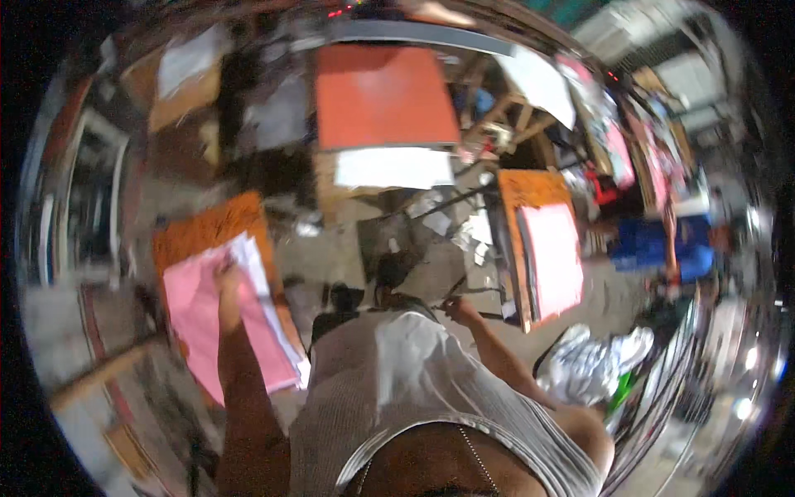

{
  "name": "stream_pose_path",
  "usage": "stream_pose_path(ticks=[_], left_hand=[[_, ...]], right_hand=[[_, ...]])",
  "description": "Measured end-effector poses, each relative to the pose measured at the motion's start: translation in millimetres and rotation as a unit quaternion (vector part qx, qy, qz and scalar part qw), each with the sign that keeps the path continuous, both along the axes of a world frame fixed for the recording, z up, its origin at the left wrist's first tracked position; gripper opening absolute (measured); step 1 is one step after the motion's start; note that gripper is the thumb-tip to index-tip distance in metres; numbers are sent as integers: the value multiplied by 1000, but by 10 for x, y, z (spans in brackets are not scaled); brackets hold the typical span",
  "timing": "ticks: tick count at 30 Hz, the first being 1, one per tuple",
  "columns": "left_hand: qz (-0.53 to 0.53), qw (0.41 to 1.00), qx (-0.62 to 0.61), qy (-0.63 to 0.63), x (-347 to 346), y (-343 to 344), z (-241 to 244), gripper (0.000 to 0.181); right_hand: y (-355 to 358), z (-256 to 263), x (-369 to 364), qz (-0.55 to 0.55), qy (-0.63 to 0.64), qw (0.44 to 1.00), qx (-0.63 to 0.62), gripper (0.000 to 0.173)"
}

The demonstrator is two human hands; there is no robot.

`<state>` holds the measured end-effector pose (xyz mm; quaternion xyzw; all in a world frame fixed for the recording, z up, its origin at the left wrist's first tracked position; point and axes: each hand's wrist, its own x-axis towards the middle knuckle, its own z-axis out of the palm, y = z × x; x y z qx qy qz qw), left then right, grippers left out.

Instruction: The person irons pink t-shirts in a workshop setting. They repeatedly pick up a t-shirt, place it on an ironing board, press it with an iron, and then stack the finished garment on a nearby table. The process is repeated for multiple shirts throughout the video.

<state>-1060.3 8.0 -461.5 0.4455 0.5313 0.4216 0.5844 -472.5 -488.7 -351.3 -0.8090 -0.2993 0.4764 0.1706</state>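
My left hand (227, 273) rests on or just over a stack of pink sheets (195, 317), near its upper edge; blur hides how its fingers lie. White sheets (253, 264) stick out from under the pink ones, on an orange-brown board (214, 220). At my right side, my right hand (461, 309) hangs low beside my waist, fingers curled, near a thin dark edge; whether it holds something cannot be told. Right of it, a pale pink stack (553, 258) lies on another orange board (534, 183).
Ahead stands a table with a red-orange panel (385, 96) and white sheets (394, 168). Scraps of paper (478, 230) litter the floor. A bundle in whitish plastic (590, 360) lies at the right. A person in blue (667, 245) is farther right.
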Motion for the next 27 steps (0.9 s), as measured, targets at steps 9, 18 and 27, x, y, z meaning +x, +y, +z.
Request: stream_pose_path(ticks=[9,18,27], left_hand=[[-20,973,27,229,47,107,439,44],[37,968,-61,241,37,-187,919,13],[-99,957,71,264,-346,81,535,27]], right_hand=[[-587,-79,-263,-49,-62,995,-65,34],[-660,-217,-226,-59,-9,990,-126,33],[-118,117,414,56,-69,989,-118,36]])
